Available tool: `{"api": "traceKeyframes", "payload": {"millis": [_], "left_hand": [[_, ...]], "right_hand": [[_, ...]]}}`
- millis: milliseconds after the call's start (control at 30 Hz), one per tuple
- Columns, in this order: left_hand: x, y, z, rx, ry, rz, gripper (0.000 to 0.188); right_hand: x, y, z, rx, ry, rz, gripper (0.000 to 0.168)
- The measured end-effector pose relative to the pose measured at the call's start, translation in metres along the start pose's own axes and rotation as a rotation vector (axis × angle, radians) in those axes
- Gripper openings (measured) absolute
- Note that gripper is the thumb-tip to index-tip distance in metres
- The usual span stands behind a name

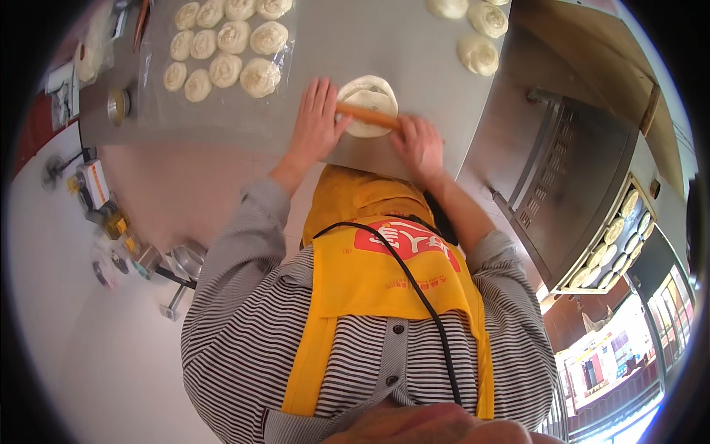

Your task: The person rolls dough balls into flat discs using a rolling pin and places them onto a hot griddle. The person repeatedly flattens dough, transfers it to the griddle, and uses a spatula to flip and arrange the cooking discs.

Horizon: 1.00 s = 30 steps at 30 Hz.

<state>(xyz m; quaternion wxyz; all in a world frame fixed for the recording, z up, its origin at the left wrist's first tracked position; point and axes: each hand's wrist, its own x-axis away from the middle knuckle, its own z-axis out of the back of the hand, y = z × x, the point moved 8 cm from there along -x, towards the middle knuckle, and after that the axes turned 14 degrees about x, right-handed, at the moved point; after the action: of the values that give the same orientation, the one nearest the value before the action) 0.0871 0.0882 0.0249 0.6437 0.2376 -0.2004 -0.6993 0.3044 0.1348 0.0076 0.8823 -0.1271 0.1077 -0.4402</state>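
Note:
A wooden rolling pin (369, 114) lies slightly aslant across a flattened round of dough (370, 91) on the metal worktable (355, 33). Its left end runs beneath my left hand (319, 119), whose fingers stretch forward with the thumb beside the pin. Around the right end curl the fingers of my right hand (420, 143). Both pin ends are hidden by the hands. The dough shows a raised, uneven patch beyond the pin and a smoother strip on my side.
Several coiled dough pieces (224, 69) sit on a plastic sheet (152, 111) at left. More dough pieces (478, 55) lie near the table's right edge. A metal bowl (118, 106) stands far left. Right of the table is a metal appliance (571, 183) with a tray of flat rounds (613, 252).

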Motion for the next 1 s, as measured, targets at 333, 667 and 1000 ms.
{"api": "traceKeyframes", "payload": {"millis": [333, 667, 1000], "left_hand": [[-0.114, -0.022, -0.005, -0.131, 0.191, 0.036, 0.066], [-0.003, 0.002, -0.008, -0.024, -0.010, -0.004, 0.070], [-0.133, -0.028, 0.027, -0.046, 0.456, 0.055, 0.061]], "right_hand": [[-0.070, 0.030, 0.004, 0.149, 0.000, 0.234, 0.042], [0.009, -0.006, 0.015, 0.054, 0.059, 0.129, 0.048], [-0.069, 0.043, 0.016, 0.104, 0.027, 0.204, 0.038]]}}
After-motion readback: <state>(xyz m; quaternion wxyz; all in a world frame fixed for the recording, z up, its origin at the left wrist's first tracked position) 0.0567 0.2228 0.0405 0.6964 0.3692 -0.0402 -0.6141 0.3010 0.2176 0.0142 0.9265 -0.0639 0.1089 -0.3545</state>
